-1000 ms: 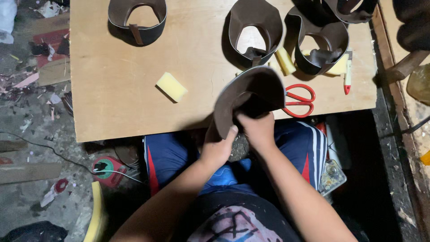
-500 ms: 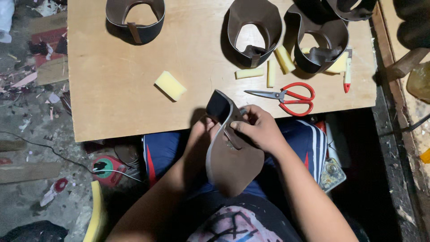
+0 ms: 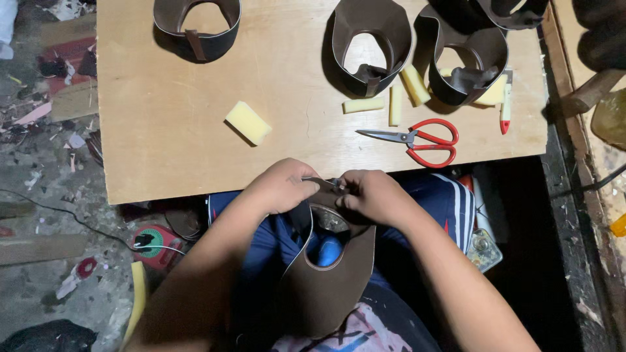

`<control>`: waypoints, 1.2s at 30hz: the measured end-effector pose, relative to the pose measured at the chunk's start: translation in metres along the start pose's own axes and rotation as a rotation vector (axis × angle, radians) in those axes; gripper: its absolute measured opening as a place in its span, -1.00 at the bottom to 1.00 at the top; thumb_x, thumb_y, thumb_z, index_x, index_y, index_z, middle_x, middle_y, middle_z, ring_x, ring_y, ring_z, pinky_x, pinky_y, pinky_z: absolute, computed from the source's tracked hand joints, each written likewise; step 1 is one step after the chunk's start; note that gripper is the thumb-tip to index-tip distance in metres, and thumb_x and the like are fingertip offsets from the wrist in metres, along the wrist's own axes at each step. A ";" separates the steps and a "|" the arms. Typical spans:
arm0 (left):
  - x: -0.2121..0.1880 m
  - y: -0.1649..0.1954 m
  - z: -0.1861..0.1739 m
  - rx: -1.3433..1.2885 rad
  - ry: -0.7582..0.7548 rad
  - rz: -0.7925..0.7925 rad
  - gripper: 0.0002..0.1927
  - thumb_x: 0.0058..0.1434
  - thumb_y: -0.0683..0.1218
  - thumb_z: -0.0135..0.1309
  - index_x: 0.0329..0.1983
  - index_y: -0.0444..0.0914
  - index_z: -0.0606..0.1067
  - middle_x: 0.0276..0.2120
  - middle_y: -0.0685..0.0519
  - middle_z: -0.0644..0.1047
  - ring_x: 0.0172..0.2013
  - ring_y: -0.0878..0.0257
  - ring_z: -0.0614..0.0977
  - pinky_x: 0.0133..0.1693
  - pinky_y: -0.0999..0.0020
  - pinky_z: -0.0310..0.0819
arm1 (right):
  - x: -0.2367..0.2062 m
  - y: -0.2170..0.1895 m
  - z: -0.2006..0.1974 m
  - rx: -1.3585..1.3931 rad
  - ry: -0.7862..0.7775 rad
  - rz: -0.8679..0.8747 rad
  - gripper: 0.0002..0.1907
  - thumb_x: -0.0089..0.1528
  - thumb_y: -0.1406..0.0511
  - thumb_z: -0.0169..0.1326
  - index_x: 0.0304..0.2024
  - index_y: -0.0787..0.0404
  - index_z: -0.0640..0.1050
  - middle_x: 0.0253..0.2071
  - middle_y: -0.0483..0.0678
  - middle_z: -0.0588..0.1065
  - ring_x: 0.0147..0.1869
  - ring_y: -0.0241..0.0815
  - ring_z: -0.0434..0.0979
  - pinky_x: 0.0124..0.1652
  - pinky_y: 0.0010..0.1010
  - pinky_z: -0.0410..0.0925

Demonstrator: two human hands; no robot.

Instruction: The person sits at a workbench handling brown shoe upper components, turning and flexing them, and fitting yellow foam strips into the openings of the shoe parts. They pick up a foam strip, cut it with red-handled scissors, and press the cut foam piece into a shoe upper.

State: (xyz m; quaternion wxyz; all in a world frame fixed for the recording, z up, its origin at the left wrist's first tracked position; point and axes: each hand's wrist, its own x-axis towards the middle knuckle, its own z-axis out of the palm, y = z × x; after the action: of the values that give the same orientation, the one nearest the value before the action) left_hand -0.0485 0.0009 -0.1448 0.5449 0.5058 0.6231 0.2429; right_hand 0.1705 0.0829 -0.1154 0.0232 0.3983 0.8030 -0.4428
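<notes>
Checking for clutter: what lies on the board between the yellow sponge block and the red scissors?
In the head view, bare plywood board between the yellow sponge block and the red scissors; the foam strips sit further back.

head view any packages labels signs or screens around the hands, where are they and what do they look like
No screens or signs show.
Possible packet: small clear-wrapped item on the floor right of the person's knee, under the wooden board; too dim to be sure.
Red and green round tool: on the floor left of the knee, white cord attached; no label readable.
</notes>
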 end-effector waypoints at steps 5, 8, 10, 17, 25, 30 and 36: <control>-0.010 0.005 0.008 0.105 0.126 0.069 -0.75 0.19 -0.08 0.09 -0.11 -0.24 0.60 -0.46 -0.03 0.63 -0.43 0.19 0.66 -0.31 0.29 0.54 | -0.003 0.008 0.008 -0.163 0.104 -0.107 -0.80 0.11 0.26 0.31 -0.28 0.22 0.64 -0.42 0.12 0.57 -0.34 0.06 0.56 -0.30 -0.20 0.39; -0.015 0.010 0.015 0.208 0.204 -0.023 -0.71 0.17 0.03 0.14 -0.06 -0.12 0.61 -0.48 -0.06 0.60 -0.43 0.10 0.64 -0.29 0.22 0.52 | -0.004 0.010 0.012 -0.043 0.140 -0.115 -0.77 0.11 0.26 0.32 -0.26 0.23 0.62 -0.42 0.09 0.56 -0.39 -0.02 0.57 -0.33 -0.27 0.41; -0.014 0.015 0.018 0.261 0.257 -0.033 -0.71 0.17 0.06 0.15 -0.08 -0.10 0.62 -0.47 -0.05 0.60 -0.40 0.08 0.64 -0.27 0.19 0.51 | -0.007 0.010 0.017 0.092 0.198 -0.084 -0.78 0.10 0.27 0.33 -0.29 0.24 0.61 -0.45 0.03 0.57 -0.41 -0.08 0.56 -0.35 -0.32 0.41; -0.014 0.018 0.025 0.277 0.250 -0.065 -0.70 0.13 0.11 0.17 -0.13 -0.08 0.65 -0.52 -0.09 0.58 -0.41 0.04 0.63 -0.28 0.16 0.50 | -0.008 0.015 0.027 0.292 0.278 -0.168 -0.83 0.10 0.37 0.32 -0.33 0.26 0.57 -0.32 -0.08 0.58 -0.31 -0.30 0.60 -0.26 -0.45 0.47; -0.011 0.015 0.027 0.209 0.298 -0.003 -0.70 0.12 0.10 0.16 -0.15 -0.11 0.63 -0.53 -0.01 0.56 -0.43 0.07 0.63 -0.32 0.18 0.51 | -0.010 0.012 0.019 0.275 0.159 -0.297 -0.75 0.02 0.46 0.28 -0.28 0.26 0.53 -0.22 -0.06 0.48 -0.25 -0.22 0.55 -0.24 -0.42 0.43; -0.013 0.018 0.029 0.207 0.230 -0.096 -0.71 0.14 0.09 0.12 -0.14 -0.09 0.63 -0.52 -0.05 0.58 -0.41 0.05 0.65 -0.28 0.17 0.52 | -0.006 0.011 0.020 0.161 0.186 -0.388 -0.87 0.07 0.46 0.25 -0.34 0.23 0.57 -0.30 -0.04 0.53 -0.22 -0.25 0.58 -0.21 -0.44 0.45; -0.014 0.022 0.028 0.281 0.257 0.048 -0.74 0.14 0.03 0.11 -0.14 -0.09 0.63 -0.41 -0.05 0.62 -0.30 0.00 0.65 -0.22 0.12 0.53 | -0.004 0.014 0.028 0.232 0.251 -0.198 -0.83 0.12 0.39 0.29 -0.29 0.24 0.55 -0.41 -0.08 0.57 -0.39 -0.30 0.52 -0.34 -0.45 0.39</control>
State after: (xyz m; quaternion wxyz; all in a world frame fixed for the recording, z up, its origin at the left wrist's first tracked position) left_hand -0.0156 -0.0102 -0.1279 0.3788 0.5563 0.7033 0.2291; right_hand 0.1739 0.0643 -0.1409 -0.1667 0.3694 0.7785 -0.4792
